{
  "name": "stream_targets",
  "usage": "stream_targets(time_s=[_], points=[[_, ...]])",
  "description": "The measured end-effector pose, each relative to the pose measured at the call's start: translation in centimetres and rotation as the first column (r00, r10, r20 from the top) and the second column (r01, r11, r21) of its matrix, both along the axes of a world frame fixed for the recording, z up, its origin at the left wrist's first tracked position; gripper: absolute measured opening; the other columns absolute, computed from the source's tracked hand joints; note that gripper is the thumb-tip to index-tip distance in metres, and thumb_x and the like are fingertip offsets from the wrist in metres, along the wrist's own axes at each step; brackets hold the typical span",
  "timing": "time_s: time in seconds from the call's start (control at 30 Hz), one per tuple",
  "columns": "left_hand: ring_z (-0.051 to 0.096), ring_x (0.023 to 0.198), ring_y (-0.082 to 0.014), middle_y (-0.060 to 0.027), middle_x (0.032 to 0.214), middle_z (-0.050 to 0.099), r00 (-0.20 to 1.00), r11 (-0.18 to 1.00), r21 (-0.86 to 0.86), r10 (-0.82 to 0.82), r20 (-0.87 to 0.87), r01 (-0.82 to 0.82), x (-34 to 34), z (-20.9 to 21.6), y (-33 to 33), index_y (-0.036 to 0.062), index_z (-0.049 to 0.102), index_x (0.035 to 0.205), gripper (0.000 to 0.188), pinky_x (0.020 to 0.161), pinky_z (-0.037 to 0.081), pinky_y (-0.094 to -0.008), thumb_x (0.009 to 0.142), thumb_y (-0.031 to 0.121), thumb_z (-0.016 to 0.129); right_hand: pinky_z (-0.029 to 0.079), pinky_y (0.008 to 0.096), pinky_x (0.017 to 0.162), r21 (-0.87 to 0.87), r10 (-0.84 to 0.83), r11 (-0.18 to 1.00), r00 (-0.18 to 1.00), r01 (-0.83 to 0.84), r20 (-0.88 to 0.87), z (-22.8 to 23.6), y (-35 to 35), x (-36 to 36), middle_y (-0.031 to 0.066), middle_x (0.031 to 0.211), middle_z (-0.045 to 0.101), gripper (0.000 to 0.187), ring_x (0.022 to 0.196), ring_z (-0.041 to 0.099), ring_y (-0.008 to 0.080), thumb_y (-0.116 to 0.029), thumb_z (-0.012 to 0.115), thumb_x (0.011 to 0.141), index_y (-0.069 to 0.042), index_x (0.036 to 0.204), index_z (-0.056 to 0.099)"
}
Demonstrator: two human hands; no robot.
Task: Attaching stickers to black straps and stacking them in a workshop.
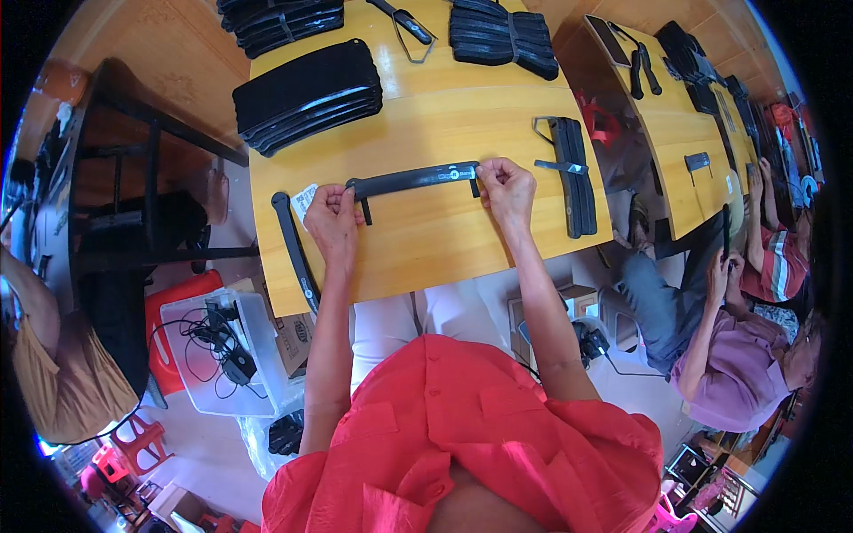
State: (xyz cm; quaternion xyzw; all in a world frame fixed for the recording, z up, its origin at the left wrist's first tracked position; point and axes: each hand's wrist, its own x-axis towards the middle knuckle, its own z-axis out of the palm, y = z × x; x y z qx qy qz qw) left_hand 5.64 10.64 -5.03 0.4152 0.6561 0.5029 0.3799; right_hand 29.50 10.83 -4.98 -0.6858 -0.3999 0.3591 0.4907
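Note:
A long black strap (pixel 416 178) lies across the yellow wooden table (pixel 426 115) in front of me. My left hand (pixel 333 216) pinches its left end, where a short black tab hangs down. My right hand (pixel 506 186) pinches its right end. A small white label (pixel 303 199) lies just left of my left hand. Another black strap (pixel 293 249) curves along the table's left edge.
Stacks of black straps sit at the back left (pixel 306 89), the back middle (pixel 502 35) and to my right (pixel 573 173). A clear bin with cables (pixel 222 351) stands on the floor at left. People sit at the right beside a second table (pixel 684 133).

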Motion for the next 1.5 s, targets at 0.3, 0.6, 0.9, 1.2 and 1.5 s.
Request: stream_targets(time_s=[0.3,0.6,0.9,1.2,1.5], points=[[0.052,0.049,-0.0079,-0.0046,0.065,0.056,1.000,1.000,-0.004,-0.010,-0.025,0.010,0.1,0.4,-0.2,-0.0027,0.058,0.083,0.007,0.041,0.046,-0.0208,0.082,0.003,0.061,0.040,0.0220,0.037,-0.014,-0.017,1.000,1.000,0.017,0.005,-0.1,0.0,-0.1,0.0020,0.054,0.056,0.008,0.042,0.050,0.0069,-0.006,0.065,0.079,0.002,0.076,0.064],[0.052,0.048,-0.0075,-0.0045,0.063,0.056,0.996,1.000,0.014,-0.002,-0.086,0.003,0.5,0.8,-0.1,-0.0025,0.058,0.082,0.007,0.040,0.044,-0.0211,0.082,0.003,0.061,0.035,0.0228,0.036,0.004,-0.028,1.000,0.998,0.028,0.054,0.5,0.0,-0.3,0.0021,0.050,0.054,0.009,0.040,0.046,0.0063,-0.005,0.063,0.079,0.002,0.073,0.063],[0.052,0.046,-0.0092,-0.0052,0.062,0.056,0.991,1.000,0.012,0.028,-0.129,-0.027,0.8,0.9,0.1,-0.0022,0.057,0.080,0.006,0.039,0.042,-0.0231,0.081,0.003,0.061,0.040,0.0247,0.040,0.025,-0.031,0.999,0.996,0.029,0.089,-0.3,0.1,-0.1,0.0054,0.053,0.057,0.008,0.043,0.050,0.0087,-0.005,0.064,0.077,0.003,0.073,0.063],[0.048,0.041,-0.0110,-0.0053,0.057,0.052,0.976,0.998,0.060,0.027,-0.215,-0.014,1.0,1.1,-0.3,-0.0011,0.055,0.078,0.005,0.037,0.037,-0.0252,0.082,0.000,0.058,0.045,0.0312,0.052,0.060,0.002,0.998,0.969,-0.018,0.248,-0.9,0.0,0.1,0.0122,0.058,0.058,0.007,0.052,0.058,0.0205,-0.005,0.064,0.074,0.002,0.072,0.062],[0.053,0.047,-0.0170,-0.0095,0.059,0.050,0.863,0.970,0.243,0.110,-0.494,0.016,0.2,-1.3,0.4,-0.0023,0.055,0.074,0.008,0.044,0.041,-0.0312,0.075,-0.003,0.063,0.047,0.0342,0.055,0.077,-0.008,0.997,0.941,-0.020,0.337,-0.4,0.6,0.1,0.0139,0.060,0.059,0.007,0.054,0.059,0.0250,-0.005,0.064,0.072,0.001,0.070,0.061]])
